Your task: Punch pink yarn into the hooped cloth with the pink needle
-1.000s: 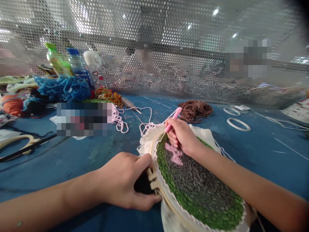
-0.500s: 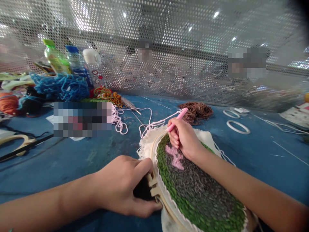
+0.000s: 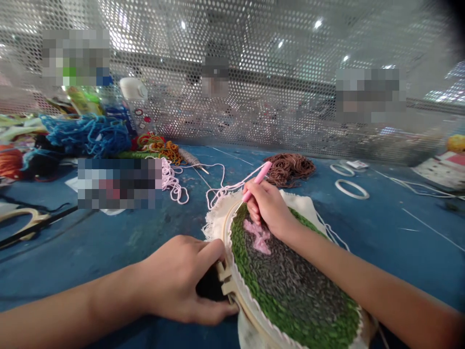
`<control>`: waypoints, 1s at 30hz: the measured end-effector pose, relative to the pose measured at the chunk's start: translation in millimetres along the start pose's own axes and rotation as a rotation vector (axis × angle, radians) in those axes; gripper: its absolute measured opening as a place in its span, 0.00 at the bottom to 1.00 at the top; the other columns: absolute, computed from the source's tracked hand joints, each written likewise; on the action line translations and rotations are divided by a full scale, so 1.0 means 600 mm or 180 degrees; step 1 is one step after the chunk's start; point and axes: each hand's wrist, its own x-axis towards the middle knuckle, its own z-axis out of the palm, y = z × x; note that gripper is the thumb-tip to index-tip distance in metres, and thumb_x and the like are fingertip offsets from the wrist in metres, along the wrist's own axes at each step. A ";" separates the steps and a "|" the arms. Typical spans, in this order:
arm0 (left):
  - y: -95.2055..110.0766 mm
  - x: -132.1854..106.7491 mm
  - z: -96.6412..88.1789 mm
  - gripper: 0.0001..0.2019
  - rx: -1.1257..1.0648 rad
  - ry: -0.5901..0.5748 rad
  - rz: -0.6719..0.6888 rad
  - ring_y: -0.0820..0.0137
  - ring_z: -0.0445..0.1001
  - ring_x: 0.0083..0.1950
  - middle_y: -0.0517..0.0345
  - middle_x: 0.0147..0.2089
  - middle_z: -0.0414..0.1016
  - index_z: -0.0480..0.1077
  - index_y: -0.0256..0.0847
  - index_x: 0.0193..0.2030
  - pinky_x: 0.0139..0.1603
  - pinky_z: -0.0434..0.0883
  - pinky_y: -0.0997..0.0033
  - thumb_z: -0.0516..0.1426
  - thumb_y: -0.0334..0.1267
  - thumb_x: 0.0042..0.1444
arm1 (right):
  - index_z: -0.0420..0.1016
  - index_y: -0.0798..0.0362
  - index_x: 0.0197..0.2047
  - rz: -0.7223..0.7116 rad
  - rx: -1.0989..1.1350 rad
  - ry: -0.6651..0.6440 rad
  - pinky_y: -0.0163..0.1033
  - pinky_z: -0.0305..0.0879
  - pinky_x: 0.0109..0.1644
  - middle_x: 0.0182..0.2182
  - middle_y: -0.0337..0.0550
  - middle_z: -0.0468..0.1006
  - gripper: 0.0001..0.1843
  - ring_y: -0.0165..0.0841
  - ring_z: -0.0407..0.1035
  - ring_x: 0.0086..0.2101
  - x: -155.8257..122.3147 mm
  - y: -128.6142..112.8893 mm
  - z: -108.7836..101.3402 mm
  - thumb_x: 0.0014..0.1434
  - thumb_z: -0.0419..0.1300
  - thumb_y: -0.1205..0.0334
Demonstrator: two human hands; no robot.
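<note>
An embroidery hoop [image 3: 225, 228] holds cream cloth covered in green and dark grey yarn loops, with a small pink patch near its upper left. My left hand [image 3: 189, 281] grips the hoop's left rim beside the wooden clamp, thumb and fingers around it; some fingertips are hidden. In my right hand [image 3: 271, 206] is a pink punch needle [image 3: 258, 179], held slanted like a pen. Its thin metal tip reaches the stitching by the upper left rim. Pale pink yarn [image 3: 218, 194] trails from the handle's top across the table.
Brown yarn [image 3: 290, 168] lies behind the hoop, white rings [image 3: 351, 189] to the right. At left are blue yarn [image 3: 87, 135], a white-lidded bottle [image 3: 133, 89], another wooden hoop [image 3: 36, 218] and a grey-wound tool [image 3: 191, 159]. A perforated metal screen [image 3: 276, 106] borders the blue table [image 3: 392, 266].
The punch needle's tip has come into view at the upper left rim as my right hand shifted slightly. The whole view slid a little left; my left hand keeps its grip.
</note>
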 end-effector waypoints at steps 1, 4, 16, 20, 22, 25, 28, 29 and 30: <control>0.000 -0.001 0.001 0.17 -0.0002 0.0005 0.0009 0.71 0.66 0.20 0.63 0.23 0.69 0.59 0.42 0.36 0.20 0.58 0.72 0.57 0.52 0.52 | 0.64 0.51 0.26 -0.0011 -0.0175 -0.0093 0.29 0.46 0.10 0.10 0.27 0.56 0.14 0.23 0.49 0.09 -0.002 -0.002 0.001 0.60 0.54 0.54; 0.001 -0.001 0.002 0.17 0.0007 0.0042 -0.0020 0.72 0.65 0.19 0.64 0.22 0.68 0.59 0.42 0.36 0.19 0.58 0.72 0.57 0.52 0.51 | 0.66 0.54 0.25 -0.0315 -0.1012 -0.0457 0.30 0.47 0.15 0.13 0.30 0.59 0.15 0.22 0.52 0.13 -0.009 -0.008 0.009 0.60 0.55 0.55; 0.005 -0.001 0.000 0.18 0.0105 0.0008 -0.0058 0.72 0.67 0.19 0.66 0.21 0.68 0.59 0.43 0.36 0.19 0.59 0.73 0.57 0.54 0.49 | 0.63 0.51 0.25 0.0132 -0.0094 -0.0114 0.29 0.44 0.08 0.09 0.26 0.55 0.12 0.22 0.45 0.08 -0.001 -0.001 0.001 0.58 0.50 0.56; 0.005 -0.001 -0.001 0.18 0.0102 0.0010 -0.0046 0.72 0.68 0.20 0.64 0.23 0.69 0.59 0.42 0.36 0.19 0.59 0.74 0.57 0.54 0.50 | 0.61 0.51 0.25 -0.0048 -0.0076 0.0134 0.28 0.45 0.09 0.09 0.26 0.55 0.12 0.21 0.45 0.08 -0.001 -0.002 -0.003 0.59 0.50 0.57; 0.004 -0.001 -0.001 0.18 0.0098 -0.0015 -0.0052 0.72 0.69 0.20 0.63 0.23 0.70 0.60 0.42 0.36 0.19 0.59 0.74 0.57 0.54 0.51 | 0.62 0.51 0.26 -0.0150 -0.0161 0.0155 0.28 0.44 0.10 0.09 0.26 0.56 0.13 0.21 0.46 0.08 -0.004 -0.003 -0.004 0.60 0.50 0.56; 0.004 0.000 0.000 0.19 0.0162 -0.0042 -0.0022 0.71 0.69 0.21 0.62 0.23 0.71 0.61 0.42 0.36 0.20 0.60 0.74 0.56 0.56 0.51 | 0.65 0.53 0.25 -0.0266 -0.0385 -0.0034 0.28 0.45 0.12 0.10 0.29 0.60 0.14 0.21 0.49 0.10 -0.011 -0.004 -0.004 0.59 0.54 0.54; 0.007 0.001 0.002 0.17 0.0314 0.0041 -0.0041 0.71 0.68 0.20 0.63 0.22 0.70 0.60 0.42 0.34 0.19 0.59 0.74 0.56 0.54 0.49 | 0.68 0.54 0.23 -0.0283 -0.0680 -0.0329 0.28 0.49 0.15 0.11 0.32 0.63 0.15 0.21 0.54 0.12 -0.016 -0.005 0.000 0.57 0.59 0.56; 0.008 0.001 0.003 0.16 0.0356 0.0075 -0.0072 0.72 0.68 0.19 0.63 0.21 0.69 0.60 0.42 0.34 0.19 0.59 0.74 0.56 0.53 0.48 | 0.68 0.55 0.23 -0.0250 -0.0758 -0.0401 0.28 0.49 0.15 0.10 0.32 0.63 0.15 0.21 0.54 0.12 -0.016 -0.004 0.001 0.57 0.59 0.56; 0.009 0.002 0.003 0.15 0.0388 0.0099 -0.0112 0.72 0.67 0.19 0.64 0.21 0.69 0.60 0.43 0.34 0.20 0.60 0.74 0.56 0.51 0.48 | 0.68 0.55 0.22 -0.0208 -0.0808 -0.0441 0.29 0.50 0.15 0.10 0.32 0.63 0.16 0.22 0.54 0.12 -0.014 -0.004 0.000 0.57 0.59 0.56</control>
